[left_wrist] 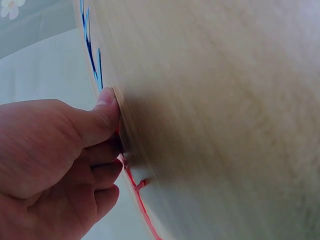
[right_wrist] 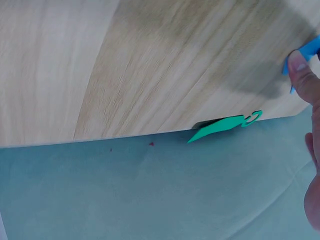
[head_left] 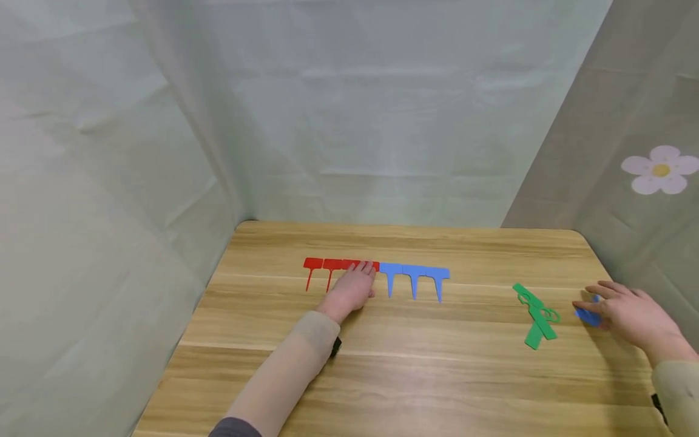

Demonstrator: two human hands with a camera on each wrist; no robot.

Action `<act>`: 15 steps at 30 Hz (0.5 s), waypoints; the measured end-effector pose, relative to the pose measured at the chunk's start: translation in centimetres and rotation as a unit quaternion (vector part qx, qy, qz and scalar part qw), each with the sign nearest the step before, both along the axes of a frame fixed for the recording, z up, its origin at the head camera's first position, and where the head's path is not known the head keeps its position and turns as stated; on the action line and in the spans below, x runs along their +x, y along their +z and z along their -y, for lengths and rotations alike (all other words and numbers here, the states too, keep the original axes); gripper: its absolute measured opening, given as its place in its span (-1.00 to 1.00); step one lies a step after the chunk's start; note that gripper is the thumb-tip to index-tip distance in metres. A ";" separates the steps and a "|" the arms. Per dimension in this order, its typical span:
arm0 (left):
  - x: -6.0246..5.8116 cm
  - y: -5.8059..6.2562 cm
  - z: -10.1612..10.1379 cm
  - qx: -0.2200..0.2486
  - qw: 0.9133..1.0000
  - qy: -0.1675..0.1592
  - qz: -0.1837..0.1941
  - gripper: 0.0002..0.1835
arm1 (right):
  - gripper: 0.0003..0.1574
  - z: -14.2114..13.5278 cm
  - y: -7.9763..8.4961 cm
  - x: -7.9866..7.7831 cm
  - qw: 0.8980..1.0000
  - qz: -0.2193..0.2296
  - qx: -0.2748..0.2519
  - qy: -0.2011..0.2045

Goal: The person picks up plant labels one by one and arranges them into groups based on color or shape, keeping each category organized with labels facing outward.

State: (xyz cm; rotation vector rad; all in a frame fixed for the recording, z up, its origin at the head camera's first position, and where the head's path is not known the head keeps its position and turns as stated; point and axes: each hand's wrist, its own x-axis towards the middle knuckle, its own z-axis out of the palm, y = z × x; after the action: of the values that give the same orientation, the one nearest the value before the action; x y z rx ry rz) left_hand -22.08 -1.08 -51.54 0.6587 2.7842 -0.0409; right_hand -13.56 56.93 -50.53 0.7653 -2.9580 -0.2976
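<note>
On the table, red T-shaped plant labels [head_left: 313, 263] lie side by side, and blue T-shaped plant labels [head_left: 414, 271] continue the row to the right. My left hand [head_left: 352, 288] rests over the right part of the red labels, its fingertips touching them and partly covering them. In the left wrist view its thumb [left_wrist: 105, 112] meets the table beside the row. Far to the right, my right hand [head_left: 633, 312] pinches a blue plant label [head_left: 588, 315], with the thumb [right_wrist: 302, 75] against it in the right wrist view. Its fingers hide much of that label.
Green tags with curled loops [head_left: 537, 315] lie crossed on each other, left of my right hand. The wooden table [head_left: 415, 382] has pale fabric walls [head_left: 382, 133] behind it and at both sides. A flower print [head_left: 661, 170] marks the right wall.
</note>
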 end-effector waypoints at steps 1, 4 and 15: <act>0.0 0.0 0.0 -0.001 1.000 -0.001 0.000 -0.28 | -0.30 0.0 0.0 -0.1 1.000 -0.006 0.001 0.012; 0.1 0.0 0.0 0.003 1.000 -0.003 0.000 -0.29 | -0.28 0.2 0.1 -0.1 0.999 -0.029 0.009 0.032; 0.1 0.3 0.0 -0.008 1.000 -0.007 -0.004 -0.29 | -0.25 1.0 -0.1 -0.8 0.995 -0.063 -0.021 0.070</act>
State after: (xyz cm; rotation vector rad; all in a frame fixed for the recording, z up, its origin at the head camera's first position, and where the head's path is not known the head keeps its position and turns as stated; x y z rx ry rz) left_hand -22.03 -1.09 -51.25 0.6763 2.7845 -0.0705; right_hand -14.41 55.92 -50.59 0.9071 -2.7673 -0.2618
